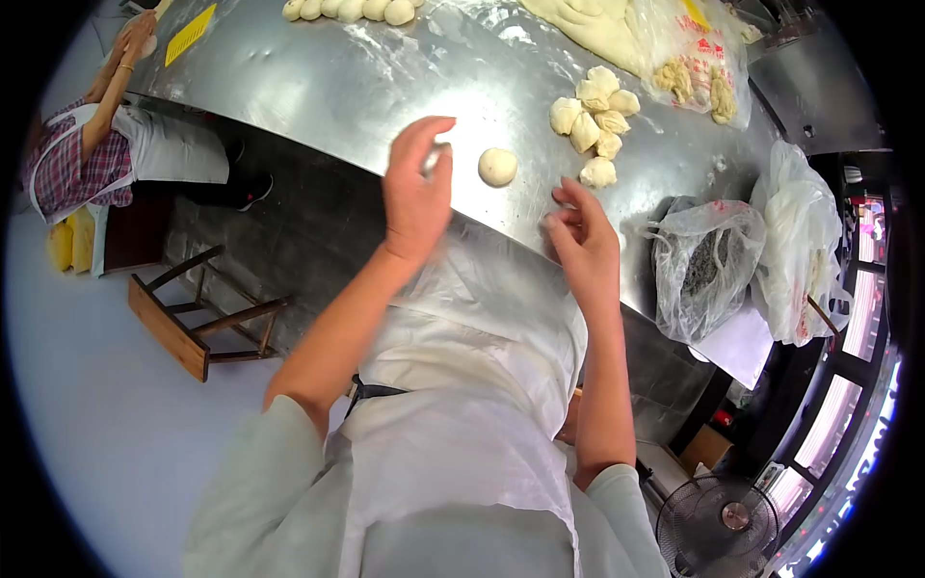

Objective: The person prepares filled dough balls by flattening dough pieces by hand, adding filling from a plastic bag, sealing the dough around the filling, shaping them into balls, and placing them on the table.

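Observation:
A round dough ball (498,167) sits on the metal table between my two hands, touching neither. To its left, my left hand (416,193) is raised over the table edge, thumb and forefinger apart; a pale patch shows between them, too blurred to make out. My right hand (590,246) hovers at the right, its fingers loosely bent and apart with nothing seen in them. Just beyond its fingertips is a cluster of several rough dough pieces (585,120), the nearest piece close to the forefinger.
A row of dough balls (349,10) lies at the far edge of the metal table (318,96). Behind the pieces is a large dough sheet (593,29) beside a plastic bag (699,58). Clear bags (708,260) stand right. A wooden stool (202,313) and another person (96,154) are left.

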### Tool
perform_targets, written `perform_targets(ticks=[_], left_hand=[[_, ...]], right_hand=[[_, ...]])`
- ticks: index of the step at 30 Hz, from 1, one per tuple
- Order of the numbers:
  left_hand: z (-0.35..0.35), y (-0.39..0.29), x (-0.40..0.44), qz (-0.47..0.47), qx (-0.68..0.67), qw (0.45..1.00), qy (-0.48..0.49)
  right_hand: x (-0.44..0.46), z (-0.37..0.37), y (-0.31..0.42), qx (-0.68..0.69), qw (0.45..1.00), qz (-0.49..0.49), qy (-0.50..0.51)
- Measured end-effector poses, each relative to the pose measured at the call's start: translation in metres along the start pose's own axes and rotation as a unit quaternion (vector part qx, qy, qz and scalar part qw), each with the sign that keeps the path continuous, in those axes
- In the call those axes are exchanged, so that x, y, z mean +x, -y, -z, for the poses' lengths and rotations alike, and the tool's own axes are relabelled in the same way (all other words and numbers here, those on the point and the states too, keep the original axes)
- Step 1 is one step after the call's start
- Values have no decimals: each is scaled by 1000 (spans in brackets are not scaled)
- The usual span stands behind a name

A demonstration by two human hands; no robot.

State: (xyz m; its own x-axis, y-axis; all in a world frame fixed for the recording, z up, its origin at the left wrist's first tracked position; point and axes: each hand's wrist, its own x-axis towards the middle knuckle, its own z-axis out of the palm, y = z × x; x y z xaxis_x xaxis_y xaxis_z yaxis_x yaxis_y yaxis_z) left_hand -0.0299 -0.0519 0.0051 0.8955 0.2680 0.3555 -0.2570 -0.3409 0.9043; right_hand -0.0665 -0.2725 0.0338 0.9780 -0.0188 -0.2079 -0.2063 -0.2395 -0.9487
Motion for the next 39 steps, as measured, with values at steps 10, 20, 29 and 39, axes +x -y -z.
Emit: perform_targets(ticks=[10, 20, 29, 39], left_hand=[[22, 51, 45, -54, 43, 997, 20], [19, 42, 44, -110, 134, 984, -40], [18, 51, 42, -123, 137, 981, -54], [22, 53, 43, -126, 139, 979, -74]], right_hand=[[47, -38, 34, -255, 932, 222, 133], [108, -70, 50, -232, 948, 203, 82], [192, -136, 42, -280, 904, 321, 41], [189, -123, 51, 18, 996, 73, 55]])
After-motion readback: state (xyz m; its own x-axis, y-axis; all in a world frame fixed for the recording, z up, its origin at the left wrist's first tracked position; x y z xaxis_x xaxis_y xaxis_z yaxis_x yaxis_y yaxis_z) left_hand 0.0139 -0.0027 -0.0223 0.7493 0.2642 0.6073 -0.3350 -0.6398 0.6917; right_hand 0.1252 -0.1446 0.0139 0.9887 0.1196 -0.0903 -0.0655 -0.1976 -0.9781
